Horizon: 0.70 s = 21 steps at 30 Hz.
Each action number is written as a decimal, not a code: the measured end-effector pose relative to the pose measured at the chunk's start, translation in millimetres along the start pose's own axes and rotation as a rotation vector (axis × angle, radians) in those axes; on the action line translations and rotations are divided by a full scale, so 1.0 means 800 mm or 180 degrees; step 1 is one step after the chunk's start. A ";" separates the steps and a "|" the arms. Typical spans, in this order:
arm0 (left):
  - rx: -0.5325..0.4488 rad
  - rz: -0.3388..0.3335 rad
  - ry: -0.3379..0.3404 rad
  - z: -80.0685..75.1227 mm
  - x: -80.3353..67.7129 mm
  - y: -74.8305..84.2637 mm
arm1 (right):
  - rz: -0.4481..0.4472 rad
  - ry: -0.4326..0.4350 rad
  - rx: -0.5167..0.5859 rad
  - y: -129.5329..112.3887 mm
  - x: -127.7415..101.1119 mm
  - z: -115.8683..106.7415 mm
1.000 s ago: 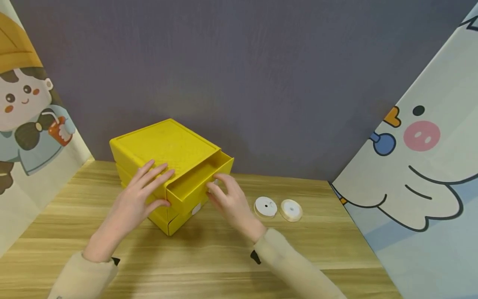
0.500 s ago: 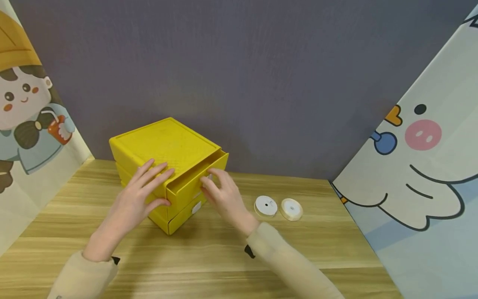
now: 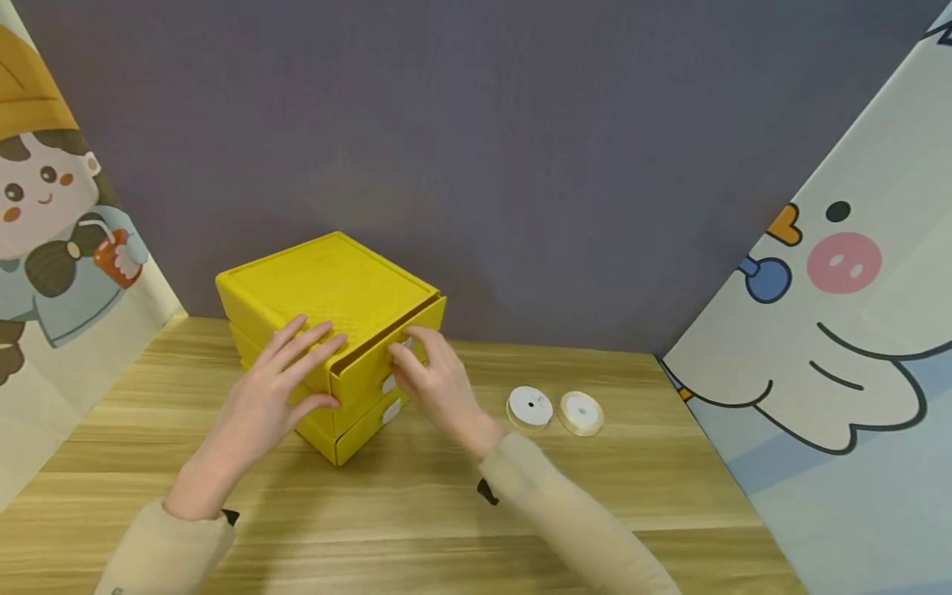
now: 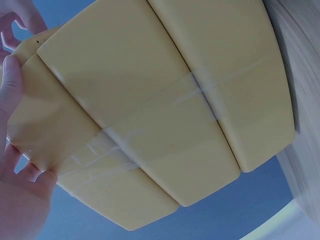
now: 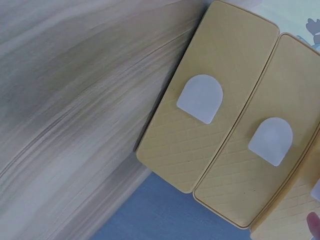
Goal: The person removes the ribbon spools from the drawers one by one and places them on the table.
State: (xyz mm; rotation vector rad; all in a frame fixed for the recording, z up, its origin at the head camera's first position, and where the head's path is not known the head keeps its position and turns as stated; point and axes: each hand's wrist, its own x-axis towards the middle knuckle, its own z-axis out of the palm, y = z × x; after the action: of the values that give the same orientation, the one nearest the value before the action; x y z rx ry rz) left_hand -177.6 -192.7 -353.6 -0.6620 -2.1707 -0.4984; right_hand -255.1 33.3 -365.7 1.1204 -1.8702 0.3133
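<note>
A yellow drawer box (image 3: 327, 289) of three stacked drawers stands on the wooden table, turned at an angle. Its top drawer (image 3: 364, 364) sticks out slightly, leaving a narrow gap under the lid. My right hand (image 3: 439, 380) pinches that drawer's white handle (image 3: 408, 342) between thumb and index finger; in the right wrist view a fingertip (image 5: 314, 225) shows beside the handle. My left hand (image 3: 260, 405) rests on the box's near left edge, fingers spread over the top and thumb against the side. Both lower drawers are shut, with white handles (image 5: 201, 98).
Two ribbon spools, one white (image 3: 530, 406) and one cream (image 3: 582, 413), lie right of the box on the wooden table (image 3: 416, 512). A grey wall (image 3: 521, 165) rises behind. Cartoon panels (image 3: 840, 289) flank both sides. Clear tape (image 4: 110, 145) crosses the box's side.
The top drawer has slid inward from well out to a narrow gap, my right hand moving left with it. My left hand has stayed in place on the box.
</note>
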 end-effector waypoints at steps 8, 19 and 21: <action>0.0025 0.0037 0.0026 0.000 0.000 -0.001 | 0.0056 -0.0037 0.0006 -0.001 0.005 0.006; 0.0022 0.0019 0.0020 0.000 0.000 -0.001 | 0.0074 -0.0055 -0.0014 -0.003 0.009 0.013; 0.0016 0.0017 0.0020 0.000 0.000 -0.001 | 0.0074 -0.0057 -0.0017 -0.003 0.010 0.013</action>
State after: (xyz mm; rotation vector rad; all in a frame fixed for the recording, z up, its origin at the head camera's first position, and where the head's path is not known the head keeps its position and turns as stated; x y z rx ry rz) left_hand -178.3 -193.1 -353.6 -0.6625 -2.1632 -0.4912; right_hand -260.2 21.4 -365.5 1.1019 -1.9000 0.3121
